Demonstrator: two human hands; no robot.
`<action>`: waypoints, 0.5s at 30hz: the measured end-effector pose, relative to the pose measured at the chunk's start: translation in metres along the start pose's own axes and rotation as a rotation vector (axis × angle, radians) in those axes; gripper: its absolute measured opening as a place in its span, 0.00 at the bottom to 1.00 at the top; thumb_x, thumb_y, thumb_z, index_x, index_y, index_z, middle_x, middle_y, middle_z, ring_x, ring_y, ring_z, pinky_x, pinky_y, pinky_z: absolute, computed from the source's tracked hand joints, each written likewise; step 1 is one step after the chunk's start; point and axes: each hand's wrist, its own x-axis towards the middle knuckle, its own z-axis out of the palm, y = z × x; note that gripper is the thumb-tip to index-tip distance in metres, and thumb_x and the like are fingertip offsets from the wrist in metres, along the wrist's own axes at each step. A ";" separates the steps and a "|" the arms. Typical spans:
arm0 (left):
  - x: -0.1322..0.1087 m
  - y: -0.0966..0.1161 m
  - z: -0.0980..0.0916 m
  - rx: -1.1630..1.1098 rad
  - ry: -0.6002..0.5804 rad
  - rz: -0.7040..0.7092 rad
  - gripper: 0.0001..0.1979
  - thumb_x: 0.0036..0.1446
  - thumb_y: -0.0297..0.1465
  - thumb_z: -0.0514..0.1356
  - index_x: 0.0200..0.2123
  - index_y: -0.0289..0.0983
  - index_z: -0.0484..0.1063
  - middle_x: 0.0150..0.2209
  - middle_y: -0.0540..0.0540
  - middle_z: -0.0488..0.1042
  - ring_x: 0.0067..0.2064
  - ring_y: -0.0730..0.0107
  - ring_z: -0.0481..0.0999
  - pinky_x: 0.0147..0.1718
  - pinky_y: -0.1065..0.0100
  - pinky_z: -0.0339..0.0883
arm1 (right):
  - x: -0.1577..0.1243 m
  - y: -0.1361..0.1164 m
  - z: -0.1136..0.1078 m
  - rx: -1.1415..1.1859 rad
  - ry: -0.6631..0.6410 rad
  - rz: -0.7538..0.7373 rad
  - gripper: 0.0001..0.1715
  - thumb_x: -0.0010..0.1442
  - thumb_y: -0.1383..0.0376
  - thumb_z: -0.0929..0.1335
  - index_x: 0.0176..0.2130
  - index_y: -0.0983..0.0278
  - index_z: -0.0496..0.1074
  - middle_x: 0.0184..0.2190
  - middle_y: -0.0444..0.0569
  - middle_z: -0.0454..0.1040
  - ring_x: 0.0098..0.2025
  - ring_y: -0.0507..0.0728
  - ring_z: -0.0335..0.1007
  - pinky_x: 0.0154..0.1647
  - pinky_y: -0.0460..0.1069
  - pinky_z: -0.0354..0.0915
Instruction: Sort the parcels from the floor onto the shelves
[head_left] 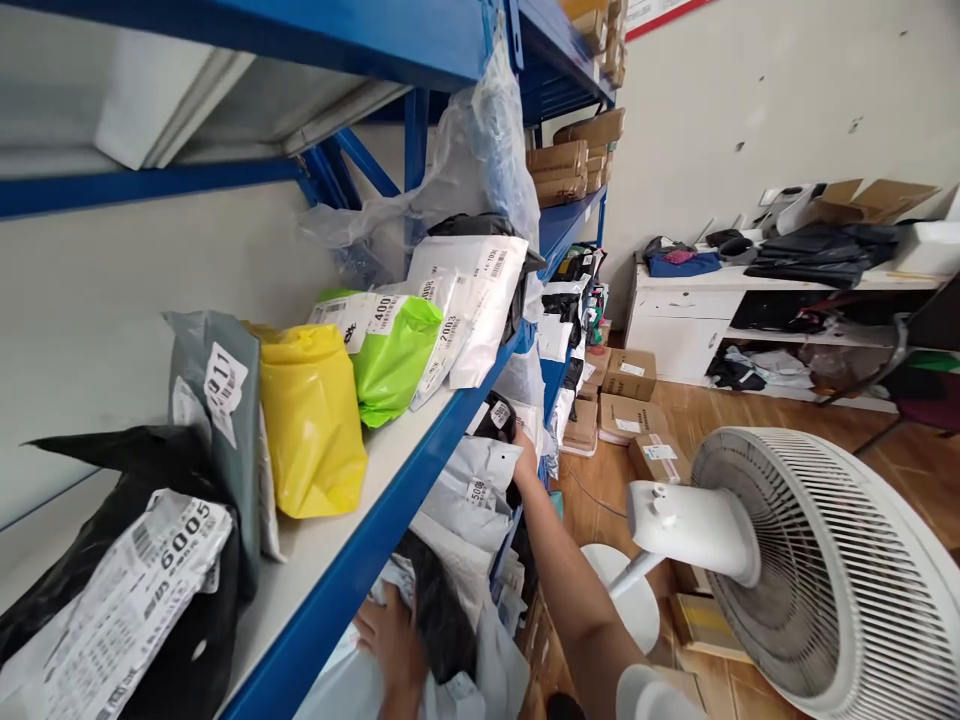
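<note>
Here you are, both hands down in the lower shelf. Your right hand [525, 455] is reaching in at the pile's outer edge, right up against a pale grey bag [450, 482] whose label starts with 500; the fingertips are hidden, so I can't tell whether they've closed on it. Just above that bag, near your right fingers, sits a black package [480, 422] with a white label. Now your left hand [396, 640]: closer in to you, fingers spread and loose, resting on a light-coloured bag [341, 685], nothing clenched. A black bag [442, 620] lies immediately right of it, between your two hands.

Overhead, the blue shelf beam [367, 545] runs slantwise above your left hand. On that upper shelf, left of your right hand, stand a yellow bag [311, 425] and a bright green one, labelled parcels beside them. Away to the right of your right forearm, a white fan [817, 570] fills the side, and beyond your right hand cardboard boxes [630, 375] sit on the floor.
</note>
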 end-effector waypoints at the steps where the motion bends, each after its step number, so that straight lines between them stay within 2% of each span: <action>1: 0.004 0.009 0.003 -0.023 0.012 -0.021 0.24 0.64 0.40 0.49 0.57 0.34 0.67 0.72 0.22 0.42 0.71 0.21 0.40 0.55 0.19 0.49 | 0.006 -0.001 -0.005 -0.009 0.003 -0.001 0.28 0.57 0.56 0.66 0.55 0.64 0.71 0.50 0.56 0.78 0.53 0.63 0.72 0.54 0.54 0.66; 3: 0.009 0.019 0.003 -0.080 0.012 -0.050 0.24 0.63 0.43 0.51 0.58 0.37 0.67 0.71 0.24 0.49 0.72 0.23 0.41 0.56 0.19 0.48 | 0.003 -0.001 -0.012 -0.021 0.061 -0.004 0.29 0.56 0.54 0.66 0.54 0.65 0.70 0.51 0.58 0.75 0.53 0.63 0.71 0.54 0.55 0.67; 4: 0.010 0.020 0.000 -0.115 -0.003 -0.051 0.25 0.62 0.44 0.52 0.58 0.38 0.66 0.70 0.25 0.52 0.72 0.26 0.42 0.57 0.20 0.47 | -0.009 0.001 -0.015 -0.022 0.128 -0.003 0.30 0.58 0.53 0.64 0.54 0.66 0.68 0.52 0.60 0.73 0.55 0.63 0.69 0.55 0.56 0.66; 6: 0.010 0.012 -0.010 -0.200 -0.063 -0.014 0.28 0.62 0.46 0.52 0.61 0.38 0.64 0.69 0.28 0.54 0.73 0.32 0.42 0.63 0.26 0.45 | -0.053 0.007 -0.016 0.030 0.295 -0.014 0.28 0.62 0.51 0.60 0.53 0.67 0.65 0.53 0.62 0.68 0.55 0.63 0.65 0.58 0.58 0.63; 8: 0.007 -0.005 -0.022 -0.296 -0.112 0.048 0.32 0.63 0.47 0.52 0.65 0.38 0.59 0.70 0.31 0.53 0.74 0.41 0.43 0.68 0.35 0.43 | -0.119 0.020 -0.014 0.163 0.380 -0.074 0.24 0.65 0.50 0.55 0.50 0.63 0.64 0.47 0.57 0.67 0.51 0.62 0.66 0.56 0.59 0.64; 10: 0.003 -0.024 -0.034 -0.375 -0.124 0.091 0.38 0.60 0.48 0.56 0.69 0.39 0.53 0.71 0.33 0.53 0.73 0.44 0.46 0.69 0.40 0.45 | -0.195 0.037 -0.015 0.272 0.258 -0.176 0.26 0.64 0.45 0.55 0.50 0.58 0.62 0.44 0.53 0.65 0.47 0.63 0.66 0.52 0.62 0.65; 11: 0.001 -0.033 -0.040 -0.403 -0.122 0.100 0.41 0.58 0.48 0.59 0.69 0.39 0.51 0.71 0.33 0.53 0.73 0.44 0.49 0.69 0.40 0.46 | -0.231 0.046 -0.017 0.294 0.222 -0.212 0.29 0.63 0.41 0.55 0.52 0.56 0.61 0.45 0.53 0.64 0.49 0.65 0.66 0.52 0.64 0.65; 12: 0.000 -0.040 -0.045 -0.420 -0.131 0.108 0.43 0.55 0.48 0.62 0.69 0.40 0.51 0.70 0.33 0.54 0.72 0.43 0.51 0.69 0.40 0.48 | -0.263 0.054 -0.021 0.286 0.133 -0.252 0.32 0.60 0.38 0.57 0.52 0.55 0.61 0.46 0.54 0.64 0.50 0.67 0.66 0.52 0.66 0.65; 14: -0.002 -0.048 -0.056 -0.423 -0.205 0.138 0.43 0.53 0.47 0.64 0.68 0.40 0.54 0.70 0.33 0.54 0.71 0.43 0.53 0.68 0.41 0.51 | -0.308 0.061 -0.031 0.226 -0.077 -0.332 0.36 0.56 0.36 0.62 0.53 0.54 0.62 0.48 0.55 0.65 0.52 0.69 0.67 0.53 0.67 0.67; 15: -0.005 -0.049 -0.061 -0.395 -0.259 0.166 0.42 0.54 0.46 0.64 0.68 0.39 0.54 0.71 0.33 0.52 0.72 0.44 0.53 0.68 0.42 0.51 | -0.320 0.060 -0.036 0.198 -0.167 -0.357 0.36 0.56 0.37 0.64 0.54 0.55 0.63 0.48 0.54 0.66 0.52 0.69 0.68 0.52 0.67 0.68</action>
